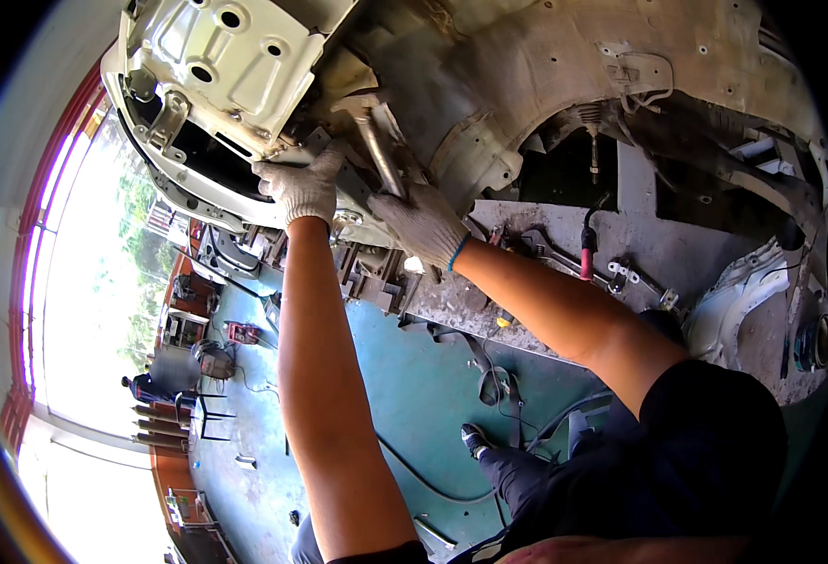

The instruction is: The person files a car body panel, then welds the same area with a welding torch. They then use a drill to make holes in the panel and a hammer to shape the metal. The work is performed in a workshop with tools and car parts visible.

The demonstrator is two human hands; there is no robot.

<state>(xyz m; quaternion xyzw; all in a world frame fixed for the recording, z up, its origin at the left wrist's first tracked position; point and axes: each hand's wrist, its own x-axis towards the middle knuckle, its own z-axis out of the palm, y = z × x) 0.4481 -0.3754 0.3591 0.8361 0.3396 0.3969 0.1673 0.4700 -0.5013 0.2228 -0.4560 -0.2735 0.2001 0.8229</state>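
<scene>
My right hand (420, 224), in a pale knit work glove, is closed around the handle of a hammer (381, 155). The hammer tilts upward, its head raised close to the bare metal of the car body. To its left, my gloved left hand (303, 191) grips the edge of the cream car body panel (254, 80), near a seam. Its thumb points up toward the hammer, while its fingertips are partly hidden against the metal. A dark opening in the front frame (212, 160) lies just left of those fingers.
A worn wheel arch (527, 85) curves across the upper right. Below it, a grey metal platform (451, 301) carries a wrench (559, 254) and a red-handled tool (588, 254). Straps (489, 376) and a hose (433, 489) lie on the blue-green floor. A person (150, 387) is far left.
</scene>
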